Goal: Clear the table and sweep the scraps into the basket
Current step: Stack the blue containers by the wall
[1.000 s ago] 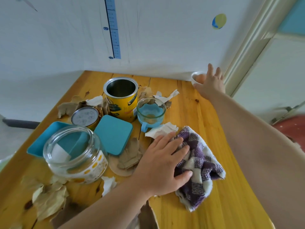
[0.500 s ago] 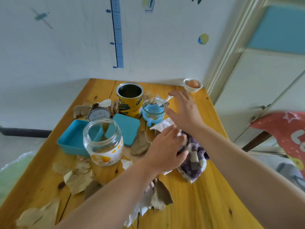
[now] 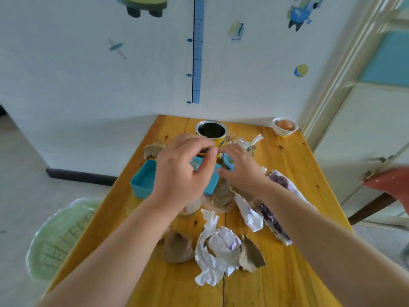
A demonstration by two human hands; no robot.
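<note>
both hands hover over the clutter in the middle of the wooden table (image 3: 287, 173). the left hand (image 3: 181, 173) is above the glass jar (image 3: 194, 167), fingers curled with thumb and forefinger nearly meeting; it may be pinching the jar's rim, but the hand hides most of the jar, so i cannot tell whether it grips anything. the right hand (image 3: 241, 169) is spread, fingers loose and holding nothing, over the blue cup (image 3: 229, 161) and just beside the left.

behind the hands stands the yellow tin (image 3: 211, 134), open at the top. a blue tray (image 3: 143, 182) lies to the left of the left hand, and a blue lid (image 3: 212, 185) shows under it. a white bowl (image 3: 284, 127) with an egg (image 3: 284, 124) sits in the far right corner, well apart from the rest. a purple checked cloth (image 3: 281, 185) lies along the right forearm.

scraps are still on the table: crumpled white paper (image 3: 219, 251) near the front, more paper (image 3: 250, 213) by the cloth, and brown dry leaves (image 3: 177, 249) beside it, with another leaf (image 3: 152, 149) at the far left edge.

the green basket (image 3: 57, 235) sits on the floor left of the table, blurred.
</note>
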